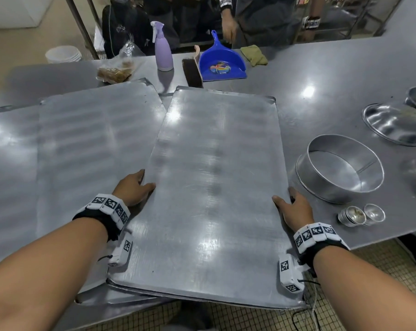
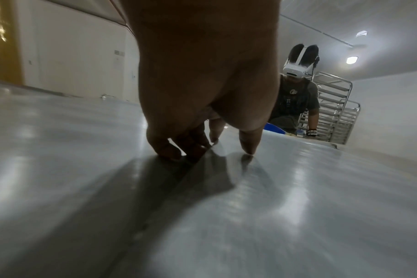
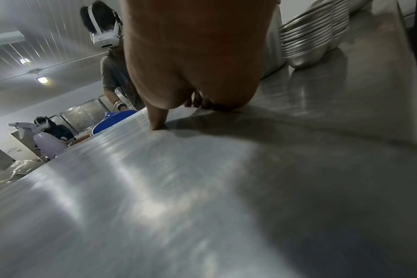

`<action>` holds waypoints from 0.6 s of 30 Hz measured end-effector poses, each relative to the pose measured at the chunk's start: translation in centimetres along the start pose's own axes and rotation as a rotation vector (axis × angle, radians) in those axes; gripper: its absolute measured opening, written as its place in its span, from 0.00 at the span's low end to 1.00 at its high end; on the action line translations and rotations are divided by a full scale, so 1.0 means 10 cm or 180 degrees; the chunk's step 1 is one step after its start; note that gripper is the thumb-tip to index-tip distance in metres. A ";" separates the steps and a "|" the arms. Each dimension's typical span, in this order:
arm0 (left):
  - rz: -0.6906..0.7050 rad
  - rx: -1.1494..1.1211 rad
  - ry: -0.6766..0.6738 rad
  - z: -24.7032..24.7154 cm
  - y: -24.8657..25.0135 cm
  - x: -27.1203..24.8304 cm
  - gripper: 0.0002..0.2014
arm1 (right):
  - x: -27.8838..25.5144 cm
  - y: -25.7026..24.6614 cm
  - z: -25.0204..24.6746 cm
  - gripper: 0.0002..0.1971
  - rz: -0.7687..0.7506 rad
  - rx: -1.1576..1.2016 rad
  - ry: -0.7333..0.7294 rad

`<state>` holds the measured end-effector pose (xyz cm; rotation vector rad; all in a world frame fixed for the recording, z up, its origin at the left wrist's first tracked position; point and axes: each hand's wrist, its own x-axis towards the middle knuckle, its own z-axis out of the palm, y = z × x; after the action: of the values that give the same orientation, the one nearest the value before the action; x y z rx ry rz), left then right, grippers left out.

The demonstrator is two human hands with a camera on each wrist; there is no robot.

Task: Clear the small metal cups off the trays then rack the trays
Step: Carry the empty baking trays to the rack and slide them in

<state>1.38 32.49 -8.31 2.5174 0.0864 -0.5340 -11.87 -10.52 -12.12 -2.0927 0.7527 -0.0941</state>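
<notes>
A flat, bare metal tray (image 1: 214,187) lies lengthwise in front of me, its near end past the table's front edge and its left side over a second bare tray (image 1: 94,144). My left hand (image 1: 134,187) grips the tray's left long edge, with the thumb (image 2: 249,144) on top and the fingers (image 2: 169,148) curled at the rim. My right hand (image 1: 292,207) grips the right long edge the same way, thumb (image 3: 157,120) pressed on the tray surface (image 3: 179,188). A short stack of small metal cups (image 1: 351,216) and one single cup (image 1: 374,212) sit on the table to the right.
Right of the tray stand a round metal ring pan (image 1: 341,168) and upturned bowls (image 1: 393,125). At the back are a lilac spray bottle (image 1: 163,48), a brush (image 1: 192,72), a blue dustpan (image 1: 220,60), a cloth (image 1: 253,54) and a crumb bag (image 1: 115,71). Another person (image 1: 250,20) stands across the table; a tray rack (image 2: 333,112) stands behind.
</notes>
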 end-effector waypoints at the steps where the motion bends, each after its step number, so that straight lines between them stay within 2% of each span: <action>1: -0.0029 -0.0030 0.0006 0.00 -0.03 -0.05 0.29 | -0.01 0.02 -0.03 0.25 -0.0039 -0.0008 -0.0089; 5: -0.0195 -0.0005 0.0075 0.05 -0.12 -0.32 0.34 | -0.07 0.16 -0.17 0.21 -0.0179 -0.0141 -0.0368; 11: -0.0229 -0.0089 0.0142 0.15 -0.17 -0.70 0.28 | -0.37 0.29 -0.37 0.19 -0.0334 -0.0307 -0.0601; 18: -0.0334 -0.0470 0.0226 0.33 -0.13 -1.09 0.29 | -0.59 0.47 -0.58 0.18 -0.0125 -0.0203 -0.0778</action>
<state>-9.99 32.39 -7.24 2.3969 0.2757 -0.4621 -20.81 -13.52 -10.95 -2.1310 0.5734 0.1637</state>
